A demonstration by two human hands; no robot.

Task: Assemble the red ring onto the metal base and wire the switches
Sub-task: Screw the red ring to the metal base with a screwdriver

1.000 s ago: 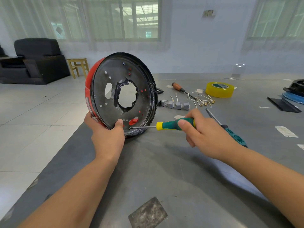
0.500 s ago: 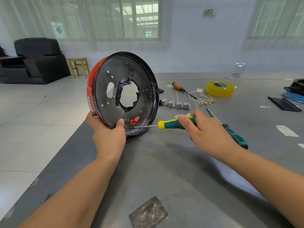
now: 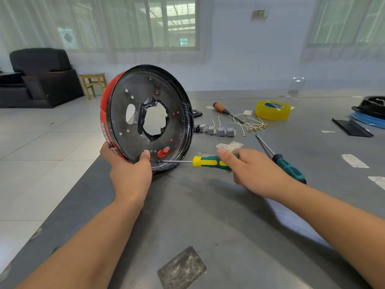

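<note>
We hold the metal base (image 3: 150, 115) upright on its edge at the left side of the counter (image 3: 208, 215), and the red ring (image 3: 103, 122) already sits behind it. Our left hand (image 3: 130, 174) grips the lower rim, thumb on the plate. Our right hand (image 3: 250, 170) pinches the yellow-green screwdriver (image 3: 208, 162), whose tip touches a screw near the bottom edge, so we judge the fastening is not finished. The wiring seems not started: four grey switches (image 3: 217, 130) lie in a row beside a bundle of loose wires (image 3: 250, 124). We count three screwdrivers and one tape roll (image 3: 273, 110).
</note>
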